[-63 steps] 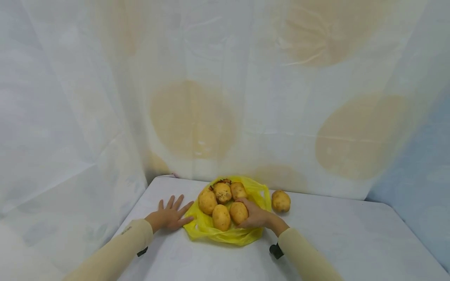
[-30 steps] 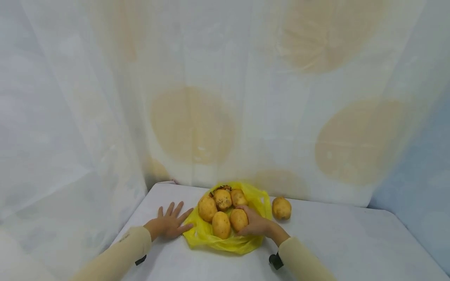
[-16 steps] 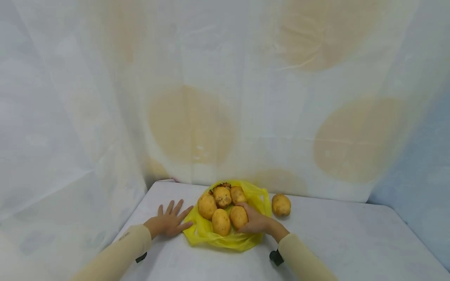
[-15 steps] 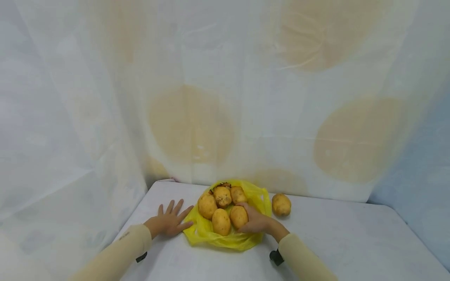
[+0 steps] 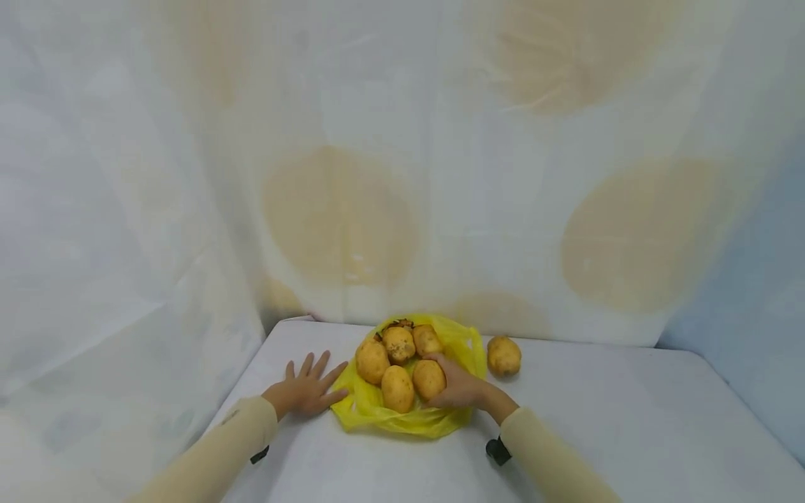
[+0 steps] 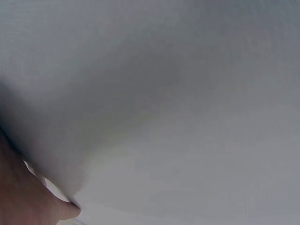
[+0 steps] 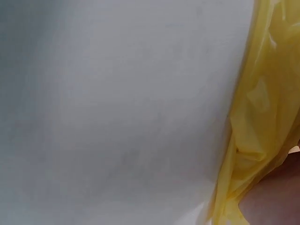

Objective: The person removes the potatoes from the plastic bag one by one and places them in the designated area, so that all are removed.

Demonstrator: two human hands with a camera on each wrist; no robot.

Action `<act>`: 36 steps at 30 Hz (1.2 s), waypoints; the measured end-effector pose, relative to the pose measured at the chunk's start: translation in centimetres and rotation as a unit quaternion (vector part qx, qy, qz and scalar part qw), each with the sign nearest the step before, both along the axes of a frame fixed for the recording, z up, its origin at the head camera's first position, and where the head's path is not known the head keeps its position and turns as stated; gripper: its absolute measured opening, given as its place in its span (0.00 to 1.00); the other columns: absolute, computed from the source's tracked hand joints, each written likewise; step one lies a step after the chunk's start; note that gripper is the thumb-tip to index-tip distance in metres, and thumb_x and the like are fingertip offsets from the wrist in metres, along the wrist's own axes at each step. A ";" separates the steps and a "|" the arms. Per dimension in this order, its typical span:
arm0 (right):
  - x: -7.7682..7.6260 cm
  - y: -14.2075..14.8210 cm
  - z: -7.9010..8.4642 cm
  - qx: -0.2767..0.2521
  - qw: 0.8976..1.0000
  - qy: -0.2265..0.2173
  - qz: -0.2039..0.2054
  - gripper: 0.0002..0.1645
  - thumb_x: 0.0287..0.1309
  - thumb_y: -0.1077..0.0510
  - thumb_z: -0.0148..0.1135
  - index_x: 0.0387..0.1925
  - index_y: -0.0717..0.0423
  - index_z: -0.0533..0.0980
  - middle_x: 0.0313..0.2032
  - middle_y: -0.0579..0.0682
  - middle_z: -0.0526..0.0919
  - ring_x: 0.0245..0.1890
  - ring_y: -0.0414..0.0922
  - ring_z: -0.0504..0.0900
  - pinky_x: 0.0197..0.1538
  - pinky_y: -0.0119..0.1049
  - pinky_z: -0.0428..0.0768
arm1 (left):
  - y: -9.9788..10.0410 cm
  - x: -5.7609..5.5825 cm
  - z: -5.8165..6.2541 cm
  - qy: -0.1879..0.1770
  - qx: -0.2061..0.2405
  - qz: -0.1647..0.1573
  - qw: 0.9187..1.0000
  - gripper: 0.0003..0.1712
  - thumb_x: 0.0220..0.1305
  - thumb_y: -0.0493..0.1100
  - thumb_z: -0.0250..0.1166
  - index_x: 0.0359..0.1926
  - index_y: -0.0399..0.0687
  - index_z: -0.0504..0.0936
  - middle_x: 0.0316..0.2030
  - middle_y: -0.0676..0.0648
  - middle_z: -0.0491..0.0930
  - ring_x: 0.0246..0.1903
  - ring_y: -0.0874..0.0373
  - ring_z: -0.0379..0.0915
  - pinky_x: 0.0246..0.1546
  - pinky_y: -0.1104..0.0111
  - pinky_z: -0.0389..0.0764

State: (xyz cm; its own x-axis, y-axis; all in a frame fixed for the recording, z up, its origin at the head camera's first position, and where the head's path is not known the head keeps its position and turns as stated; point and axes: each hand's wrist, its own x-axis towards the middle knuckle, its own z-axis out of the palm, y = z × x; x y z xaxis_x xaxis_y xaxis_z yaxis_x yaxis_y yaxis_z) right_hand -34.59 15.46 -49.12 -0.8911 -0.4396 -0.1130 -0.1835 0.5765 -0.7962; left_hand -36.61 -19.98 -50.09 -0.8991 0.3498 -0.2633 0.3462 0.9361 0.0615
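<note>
A yellow plastic bag (image 5: pixel 383 419) lies spread on the table with several potatoes on it. My right hand (image 5: pixel 462 386) reaches over the bag's right side and grips the front right potato (image 5: pixel 430 380), thumb in front and fingers behind. Beside that one sits another potato (image 5: pixel 397 389). My left hand (image 5: pixel 305 389) lies flat with spread fingers on the table, its fingertips right at the bag's left edge. In the left wrist view part of the left hand (image 6: pixel 28 201) shows low in the corner. The right wrist view has the bag's crumpled edge (image 7: pixel 253 140) beside the right hand (image 7: pixel 276 197).
A single potato (image 5: pixel 504 356) lies on the table to the right of the bag. Small brown scraps (image 5: pixel 400 323) lie at the back of the bag. The white-covered table (image 5: pixel 604 419) meets a hanging sheet (image 5: pixel 478 175) behind, with more sheeting at both sides.
The head view shifts slightly up and down between frames. Both hands, the bag and the potatoes keep their places relative to each other.
</note>
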 end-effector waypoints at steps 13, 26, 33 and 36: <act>0.7 1.2 2.6 0.016 1.000 0.025 0.003 0.58 0.42 0.49 0.81 0.72 0.50 0.58 0.65 0.55 0.68 0.59 0.51 0.73 0.59 0.53 0.75 | 0.3 0.6 -0.5 -0.022 0.004 0.013 1.000 0.46 0.66 0.79 0.36 0.78 0.67 0.48 0.79 0.39 0.39 0.76 0.31 0.35 0.66 0.28 0.34; 1.4 2.2 4.3 -0.002 1.000 0.005 0.004 0.58 0.42 0.50 0.81 0.72 0.42 0.57 0.65 0.55 0.68 0.60 0.52 0.72 0.60 0.54 0.75 | 0.1 0.4 -0.3 -0.015 0.006 0.014 1.000 0.45 0.66 0.79 0.37 0.78 0.68 0.47 0.79 0.39 0.38 0.75 0.30 0.35 0.66 0.28 0.34; 1.5 3.5 5.1 0.008 1.000 0.008 -0.017 0.59 0.42 0.50 0.81 0.73 0.43 0.57 0.67 0.55 0.66 0.60 0.52 0.72 0.60 0.55 0.74 | 0.2 0.5 -0.4 -0.019 0.012 0.013 1.000 0.45 0.66 0.78 0.37 0.78 0.67 0.48 0.79 0.39 0.38 0.75 0.30 0.34 0.66 0.28 0.33; 1.5 4.2 5.3 0.016 0.999 0.009 -0.035 0.59 0.41 0.49 0.81 0.72 0.42 0.57 0.66 0.56 0.67 0.58 0.52 0.73 0.58 0.53 0.75 | 0.3 0.6 -0.3 -0.022 0.015 0.010 1.000 0.45 0.66 0.78 0.37 0.78 0.67 0.48 0.79 0.38 0.38 0.75 0.30 0.34 0.66 0.28 0.33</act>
State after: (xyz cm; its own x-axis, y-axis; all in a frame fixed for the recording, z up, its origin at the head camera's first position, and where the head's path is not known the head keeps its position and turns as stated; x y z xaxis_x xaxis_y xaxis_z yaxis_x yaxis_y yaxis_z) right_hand -33.13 19.61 -43.79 -0.9215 -0.3727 -0.1094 -0.1566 0.6142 -0.7734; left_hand -35.96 -19.67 -50.37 -0.8937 0.3408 -0.2918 0.3247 0.9401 0.1036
